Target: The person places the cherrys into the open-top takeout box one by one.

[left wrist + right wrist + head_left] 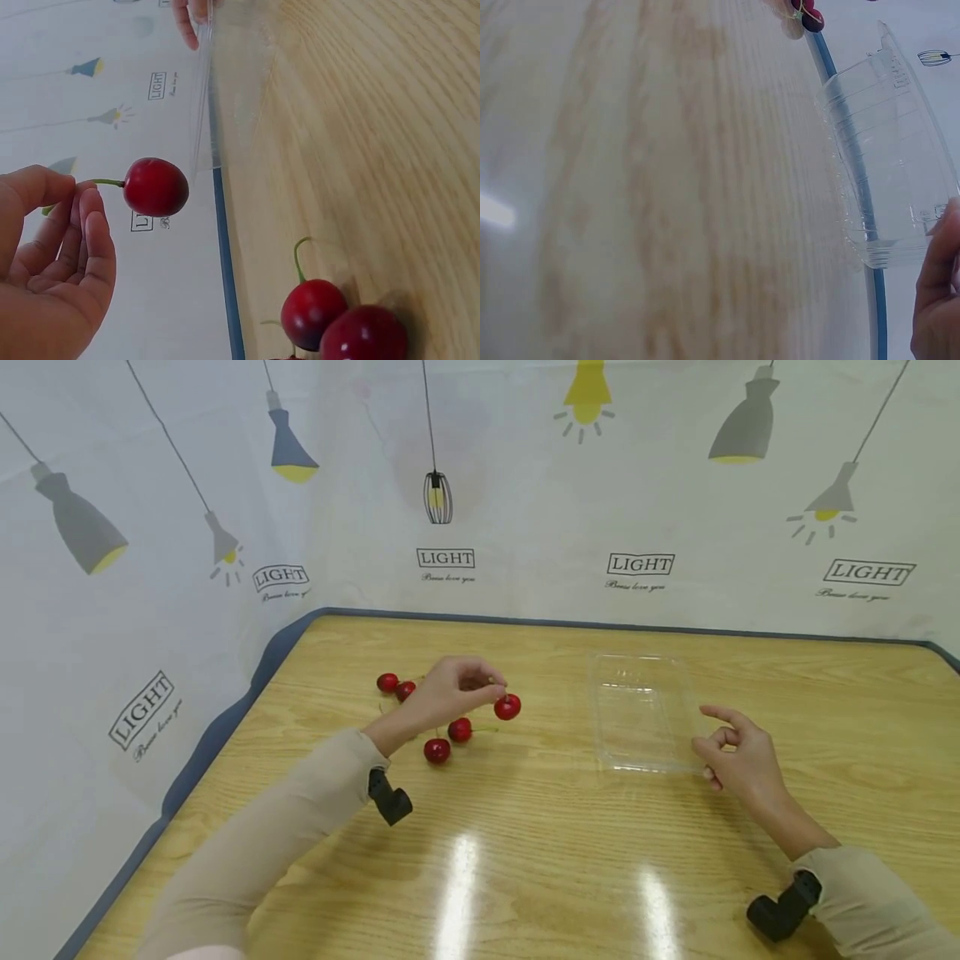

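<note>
The scene is bright and evenly lit from above. Two white streaks of glare lie on the glossy counter [525, 827] in the head view, near its front edge, and a third patch shows at the left edge of the right wrist view. Shadows are soft and short under the arms and the cherries [448, 741]. The head view bends straight lines toward its edges. In the left wrist view the held cherry [155, 187] is sharp, the backdrop soft. The right wrist view is blurred across the near wood grain; the clear tray [889, 165] is hazy.
</note>
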### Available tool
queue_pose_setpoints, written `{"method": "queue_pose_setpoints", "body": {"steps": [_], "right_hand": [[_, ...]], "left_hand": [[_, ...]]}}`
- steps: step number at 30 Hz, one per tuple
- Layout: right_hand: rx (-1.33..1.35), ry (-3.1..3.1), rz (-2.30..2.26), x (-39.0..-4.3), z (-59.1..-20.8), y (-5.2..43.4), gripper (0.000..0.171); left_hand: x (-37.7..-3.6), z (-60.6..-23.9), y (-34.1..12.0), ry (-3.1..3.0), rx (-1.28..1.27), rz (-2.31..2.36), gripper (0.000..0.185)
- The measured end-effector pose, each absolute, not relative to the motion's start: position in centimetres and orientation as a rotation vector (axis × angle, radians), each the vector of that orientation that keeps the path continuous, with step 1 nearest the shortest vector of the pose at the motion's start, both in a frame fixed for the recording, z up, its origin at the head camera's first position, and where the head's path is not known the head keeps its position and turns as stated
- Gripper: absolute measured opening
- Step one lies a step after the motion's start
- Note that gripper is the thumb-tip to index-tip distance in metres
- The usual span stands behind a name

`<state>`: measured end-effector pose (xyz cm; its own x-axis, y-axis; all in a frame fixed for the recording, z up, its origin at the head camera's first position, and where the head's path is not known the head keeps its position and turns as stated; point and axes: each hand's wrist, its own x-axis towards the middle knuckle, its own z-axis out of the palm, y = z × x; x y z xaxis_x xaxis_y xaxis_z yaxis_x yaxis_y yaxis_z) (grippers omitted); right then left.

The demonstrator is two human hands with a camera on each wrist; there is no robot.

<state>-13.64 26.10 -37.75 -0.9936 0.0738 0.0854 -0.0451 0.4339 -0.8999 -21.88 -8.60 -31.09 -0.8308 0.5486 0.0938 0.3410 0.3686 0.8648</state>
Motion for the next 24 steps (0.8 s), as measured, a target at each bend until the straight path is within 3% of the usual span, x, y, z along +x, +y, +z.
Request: {"method": "queue_pose_setpoints", "body": {"steps": [24], "right_hand": [[-0.042, -2.577, 1.611, -13.7, -37.7, 26.0, 0.051]], "left_hand": [[-21.9, -32.4, -2.1, 2.445, 0.877, 1.441, 0.011]]}}
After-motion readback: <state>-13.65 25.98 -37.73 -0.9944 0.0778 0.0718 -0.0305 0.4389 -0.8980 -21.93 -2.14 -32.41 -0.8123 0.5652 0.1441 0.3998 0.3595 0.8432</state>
